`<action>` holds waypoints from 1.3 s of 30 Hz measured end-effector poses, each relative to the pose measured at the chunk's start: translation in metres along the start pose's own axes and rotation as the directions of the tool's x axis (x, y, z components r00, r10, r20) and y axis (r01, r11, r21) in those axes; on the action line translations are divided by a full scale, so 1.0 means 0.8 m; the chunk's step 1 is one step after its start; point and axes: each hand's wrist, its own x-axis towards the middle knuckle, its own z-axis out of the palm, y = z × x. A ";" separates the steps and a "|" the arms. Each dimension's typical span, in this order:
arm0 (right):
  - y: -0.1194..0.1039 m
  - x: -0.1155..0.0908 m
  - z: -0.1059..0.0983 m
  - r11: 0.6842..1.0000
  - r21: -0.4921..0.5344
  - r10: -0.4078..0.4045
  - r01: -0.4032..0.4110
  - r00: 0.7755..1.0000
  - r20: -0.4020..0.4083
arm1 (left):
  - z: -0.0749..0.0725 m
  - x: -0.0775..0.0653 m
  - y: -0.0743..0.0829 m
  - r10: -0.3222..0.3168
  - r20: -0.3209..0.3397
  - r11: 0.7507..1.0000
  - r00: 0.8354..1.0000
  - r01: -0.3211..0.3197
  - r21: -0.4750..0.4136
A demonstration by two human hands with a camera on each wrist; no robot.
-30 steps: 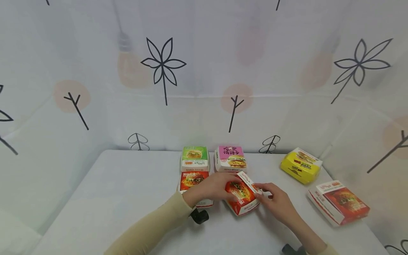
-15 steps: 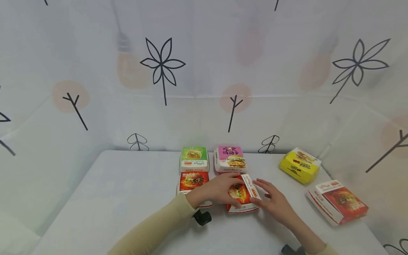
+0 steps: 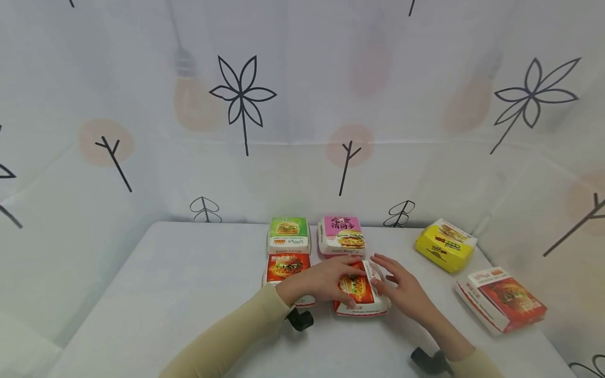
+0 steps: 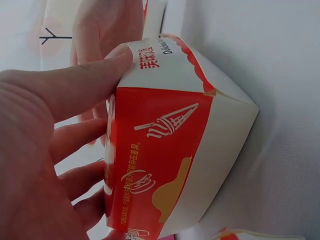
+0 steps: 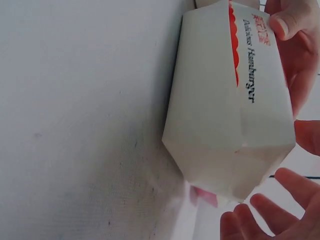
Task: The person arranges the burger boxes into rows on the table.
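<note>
A red and white hamburger box (image 3: 359,311) sits on the table between both hands, its front side facing me. My left hand (image 3: 326,281) grips it across the top, with the thumb at the front edge and the fingers toward the back. In the left wrist view, that thumb presses a corner of the box (image 4: 160,135). My right hand (image 3: 406,294) is at the box's right side, fingers spread, with the thumb at the lid. In the right wrist view, the fingers of the right hand (image 5: 275,220) are loosely bent beside the box (image 5: 215,90).
Left of the held box lies another red burger box (image 3: 285,266), partly covered by my left arm. Behind stand a green box (image 3: 289,233) and a pink box (image 3: 342,234). Farther right are a yellow box (image 3: 446,245) and a red and white box (image 3: 502,302).
The held box has turned from a slanted position to stand nearly square with the table. My right hand has loosened from its right corner and its fingers have spread.
</note>
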 end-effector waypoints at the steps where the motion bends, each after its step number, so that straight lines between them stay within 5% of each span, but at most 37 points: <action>1: 0.000 0.001 0.000 1.000 0.005 -0.004 0.004 1.000 0.003 | -0.001 0.000 0.000 0.005 0.008 1.000 1.000 -0.005 0.004; 6: 0.003 0.005 0.001 0.999 0.034 0.001 -0.002 1.000 0.031 | -0.003 -0.001 0.001 0.032 0.027 0.999 0.999 -0.032 0.016; 19: 0.010 0.002 -0.008 0.982 0.063 0.170 -0.178 0.978 0.123 | -0.004 -0.008 0.010 0.053 0.024 0.997 0.998 -0.054 0.062; 33: 0.005 -0.006 -0.009 0.992 -0.008 0.128 -0.128 0.980 0.153 | -0.006 -0.019 0.018 0.062 0.019 0.994 0.998 -0.063 0.089; 39: 0.008 -0.006 -0.008 0.999 -0.017 0.048 -0.046 0.989 0.138 | -0.007 -0.021 0.016 0.075 0.008 0.992 0.997 -0.075 0.101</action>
